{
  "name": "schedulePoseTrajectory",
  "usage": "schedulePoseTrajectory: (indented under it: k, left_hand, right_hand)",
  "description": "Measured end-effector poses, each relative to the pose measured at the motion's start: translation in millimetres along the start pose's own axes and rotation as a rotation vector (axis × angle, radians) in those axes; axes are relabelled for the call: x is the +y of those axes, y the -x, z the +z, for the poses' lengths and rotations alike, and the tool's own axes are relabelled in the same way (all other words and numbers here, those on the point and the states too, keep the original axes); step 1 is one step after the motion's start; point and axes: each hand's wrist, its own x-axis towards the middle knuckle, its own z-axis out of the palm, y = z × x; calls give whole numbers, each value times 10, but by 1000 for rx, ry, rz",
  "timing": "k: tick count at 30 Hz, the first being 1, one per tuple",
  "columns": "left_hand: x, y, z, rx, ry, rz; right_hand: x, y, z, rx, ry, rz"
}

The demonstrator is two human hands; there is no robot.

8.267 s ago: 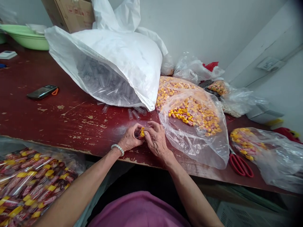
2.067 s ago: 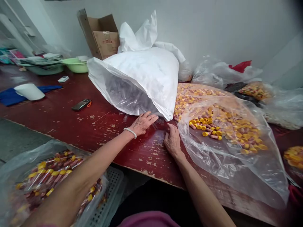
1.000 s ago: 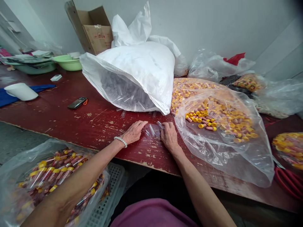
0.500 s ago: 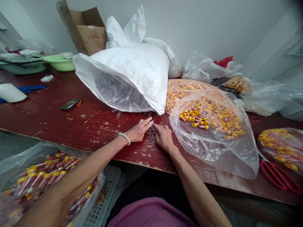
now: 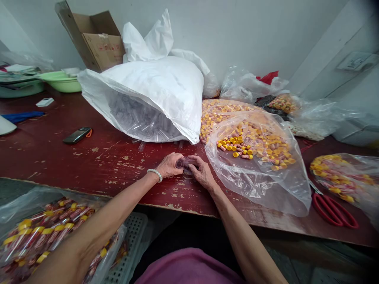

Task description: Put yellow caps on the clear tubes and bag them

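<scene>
My left hand [image 5: 169, 165], with a bead bracelet at the wrist, is closed around clear plastic tubes [image 5: 182, 162] just above the red table. From the other side my right hand [image 5: 203, 173] grips the same tubes, its thumb and fingers bent. How many tubes are there I cannot tell. Beyond my hands a white sack [image 5: 166, 85] lies with its mouth toward me, full of similar clear tubes [image 5: 145, 118]. To the right, a clear plastic bag [image 5: 257, 193] holds small yellow-capped pieces [image 5: 237, 149] with reddish bodies.
Red-handled scissors [image 5: 334, 211] lie at the right, beside another bag of yellow-capped pieces [image 5: 340, 173]. Below the table's left edge is a bag of capped, filled tubes [image 5: 44, 232] by a plastic crate [image 5: 130, 240]. A phone [image 5: 77, 135] and cardboard box [image 5: 103, 47] are farther left.
My hands have lifted slightly and closed on the tubes, which now show end-on between them. Earlier the fingers lay flatter on the table. The whole view has shifted a little.
</scene>
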Motion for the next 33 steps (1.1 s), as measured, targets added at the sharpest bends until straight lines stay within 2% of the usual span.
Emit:
schedulePoseTrajectory:
  k: [3, 7, 10, 15, 18, 21, 23, 26, 28, 30, 33]
  left_hand:
    - [41, 111, 89, 109, 204, -141]
    - [74, 224, 119, 100, 453, -183]
    - [80, 255, 84, 70, 582, -148]
    - [67, 279, 55, 106, 570, -118]
    - [75, 297, 84, 165, 583, -161]
    - [77, 296, 109, 358, 619, -312]
    - [58, 283, 108, 492, 641, -401]
    - [3, 267, 93, 630, 661, -487]
    - [-36, 266, 88, 679, 683, -525]
    - [-67, 270, 91, 692, 730, -540]
    - [-93, 271, 103, 699, 815, -546]
  right_hand:
    - [-51, 76, 14, 22, -102, -24]
    - [-172, 148, 103, 108, 0, -113]
    - [-283, 138, 193, 24, 54, -216]
    - [-418, 29, 237, -118, 14, -280]
    - [-368, -135, 242, -150, -91, -147]
    - [-228, -412, 329, 63, 27, 140]
    - [-140, -617, 432, 186, 211, 248]
    - [-77, -857, 578, 191, 454, 263]
    - [-70, -930, 612, 171, 561, 282]
    - [-65, -921, 579, 162, 578, 307]
    - [-51, -761, 454, 165, 580, 309]
